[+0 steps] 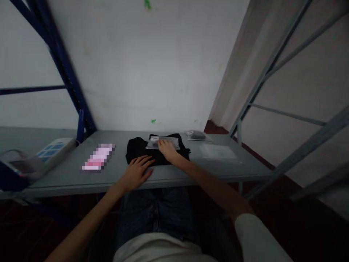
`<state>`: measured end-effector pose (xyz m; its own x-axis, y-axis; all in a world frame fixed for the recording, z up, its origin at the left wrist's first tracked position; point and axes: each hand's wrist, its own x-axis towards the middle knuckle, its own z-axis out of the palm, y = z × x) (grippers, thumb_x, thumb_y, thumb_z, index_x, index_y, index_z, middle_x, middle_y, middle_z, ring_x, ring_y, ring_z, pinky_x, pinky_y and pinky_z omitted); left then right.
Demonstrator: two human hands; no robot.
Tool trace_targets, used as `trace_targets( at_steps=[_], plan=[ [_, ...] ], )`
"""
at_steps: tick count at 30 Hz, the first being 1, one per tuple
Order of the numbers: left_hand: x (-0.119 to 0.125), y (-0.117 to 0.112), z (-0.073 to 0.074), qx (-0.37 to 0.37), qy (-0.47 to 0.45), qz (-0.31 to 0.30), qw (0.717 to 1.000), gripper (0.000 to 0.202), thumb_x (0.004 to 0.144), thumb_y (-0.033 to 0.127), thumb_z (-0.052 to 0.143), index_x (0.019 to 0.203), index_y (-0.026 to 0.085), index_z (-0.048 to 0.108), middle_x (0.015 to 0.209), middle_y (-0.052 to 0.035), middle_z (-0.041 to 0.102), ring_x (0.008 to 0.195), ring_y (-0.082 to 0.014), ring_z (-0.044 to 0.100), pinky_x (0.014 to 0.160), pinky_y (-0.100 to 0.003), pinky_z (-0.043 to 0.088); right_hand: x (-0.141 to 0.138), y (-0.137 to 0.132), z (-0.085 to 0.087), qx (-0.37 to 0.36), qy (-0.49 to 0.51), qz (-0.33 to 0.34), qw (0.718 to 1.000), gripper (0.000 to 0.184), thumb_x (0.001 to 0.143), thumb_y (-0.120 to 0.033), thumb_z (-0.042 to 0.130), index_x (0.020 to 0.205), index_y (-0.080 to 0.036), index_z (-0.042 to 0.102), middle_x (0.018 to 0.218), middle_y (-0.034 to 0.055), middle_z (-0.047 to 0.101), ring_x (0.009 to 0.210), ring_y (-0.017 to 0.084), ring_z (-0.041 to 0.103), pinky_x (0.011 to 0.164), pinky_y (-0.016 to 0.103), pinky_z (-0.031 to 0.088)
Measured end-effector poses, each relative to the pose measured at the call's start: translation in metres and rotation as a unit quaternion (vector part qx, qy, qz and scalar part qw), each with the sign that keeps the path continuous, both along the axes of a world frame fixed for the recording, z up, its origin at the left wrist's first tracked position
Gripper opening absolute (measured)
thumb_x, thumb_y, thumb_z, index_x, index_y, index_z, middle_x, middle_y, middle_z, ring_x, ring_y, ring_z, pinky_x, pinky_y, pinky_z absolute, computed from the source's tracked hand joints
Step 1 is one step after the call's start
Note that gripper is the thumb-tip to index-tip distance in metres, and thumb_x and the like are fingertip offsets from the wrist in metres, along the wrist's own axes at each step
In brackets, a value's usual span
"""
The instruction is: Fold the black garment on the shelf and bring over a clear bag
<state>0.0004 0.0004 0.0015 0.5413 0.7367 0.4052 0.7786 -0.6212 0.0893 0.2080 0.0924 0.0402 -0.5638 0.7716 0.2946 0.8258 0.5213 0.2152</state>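
Note:
A black folded cloth (136, 148), perhaps a garment, lies on the grey table in front of me. On top of it rests a clear plastic packet (152, 143) with something dark inside and a small white label. My right hand (167, 149) lies on this packet, fingers stretched over its middle and partly hiding it. At the cloth's front left edge, my left hand (138, 170) rests palm down with its fingers spread, the fingertips touching the fabric.
A similar packet (198, 135) lies at the back right of the table (160, 181). Flat clear plastic bags (220, 152) are to its front right. A pixelated pink item (98, 157) and a white power strip (58, 147) are on the left. Metal posts (240, 125) rise at the right end.

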Motion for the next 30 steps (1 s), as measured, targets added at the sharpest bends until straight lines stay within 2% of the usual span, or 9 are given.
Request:
trace_targets(
  at_steps=[4,8,12,15,18,21,24,27,30],
  plan=[
    [0.001,-0.001,0.001,-0.001,0.004,0.007,1.000,0.045,0.105,0.046,0.042,0.143,0.029,0.059,0.151,-0.0058,0.058,0.142,-0.0288,0.048,0.114,-0.052,0.039,0.021,-0.012,0.015,0.024,0.004,0.039,0.999,0.049,0.095,-0.002,0.041,0.142,-0.009,0.054,0.138,0.0211,0.063,0.127,0.032,0.057,0.111,0.046,0.045],
    [0.002,-0.004,0.004,0.002,0.007,0.015,1.000,0.042,0.104,0.044,0.043,0.139,0.030,0.061,0.148,-0.0055,0.060,0.138,-0.0289,0.050,0.111,-0.052,0.040,0.073,-0.014,0.044,0.044,0.072,0.063,0.994,0.055,0.097,-0.006,0.035,0.150,-0.018,0.049,0.148,0.0142,0.057,0.138,0.031,0.050,0.120,0.049,0.037],
    [0.003,-0.005,0.007,0.007,0.005,0.022,1.000,0.038,0.102,0.043,0.046,0.133,0.030,0.064,0.144,-0.0058,0.062,0.133,-0.0298,0.053,0.108,-0.052,0.042,0.137,0.018,0.071,0.085,0.089,0.035,0.992,0.056,0.095,-0.004,0.036,0.149,-0.007,0.050,0.150,0.0185,0.055,0.140,0.031,0.049,0.121,0.048,0.036],
    [0.003,-0.005,0.007,0.017,0.005,0.019,1.000,0.035,0.101,0.042,0.048,0.130,0.031,0.065,0.140,-0.0056,0.064,0.129,-0.0300,0.056,0.111,-0.055,0.039,0.182,0.051,0.078,0.119,0.130,-0.011,0.984,0.054,0.093,-0.003,0.038,0.144,-0.006,0.056,0.147,0.0179,0.059,0.138,0.031,0.052,0.119,0.050,0.038],
    [0.002,-0.004,0.006,0.026,0.002,0.004,1.000,0.033,0.100,0.039,0.049,0.127,0.031,0.066,0.137,-0.0053,0.066,0.128,-0.0296,0.057,0.119,-0.059,0.029,0.216,0.077,0.069,0.146,0.193,-0.058,0.969,0.052,0.093,-0.003,0.037,0.139,-0.010,0.061,0.143,0.0150,0.063,0.135,0.028,0.056,0.119,0.050,0.040],
    [0.001,-0.002,0.003,0.031,0.000,-0.002,1.000,0.033,0.101,0.037,0.048,0.129,0.029,0.065,0.138,-0.0057,0.066,0.129,-0.0296,0.056,0.122,-0.062,0.023,0.234,0.094,0.050,0.149,0.243,-0.092,0.954,0.052,0.093,-0.003,0.039,0.138,-0.010,0.062,0.145,0.0139,0.062,0.139,0.025,0.052,0.122,0.046,0.036],
    [0.001,-0.002,0.001,0.030,-0.007,-0.001,1.000,0.033,0.101,0.036,0.048,0.129,0.030,0.065,0.137,-0.0056,0.066,0.130,-0.0291,0.056,0.123,-0.061,0.024,0.237,0.102,0.020,0.132,0.258,-0.118,0.950,0.051,0.091,-0.001,0.040,0.136,-0.009,0.063,0.145,0.0150,0.062,0.142,0.026,0.050,0.122,0.046,0.036],
    [0.001,-0.001,0.001,0.026,-0.016,-0.003,1.000,0.033,0.101,0.037,0.049,0.130,0.031,0.064,0.137,-0.0053,0.066,0.131,-0.0283,0.056,0.123,-0.059,0.025,0.233,0.104,-0.011,0.088,0.245,-0.132,0.956,0.045,0.090,-0.002,0.046,0.126,-0.013,0.070,0.133,0.0150,0.070,0.128,0.028,0.062,0.112,0.049,0.047],
    [0.002,-0.001,0.002,0.018,-0.018,-0.002,1.000,0.033,0.101,0.038,0.049,0.129,0.031,0.065,0.137,-0.0052,0.066,0.131,-0.0284,0.056,0.123,-0.059,0.025,0.233,0.104,-0.029,0.054,0.230,-0.150,0.960,0.044,0.090,-0.004,0.048,0.129,-0.015,0.068,0.132,0.0163,0.069,0.124,0.030,0.065,0.108,0.051,0.049]
  ],
)
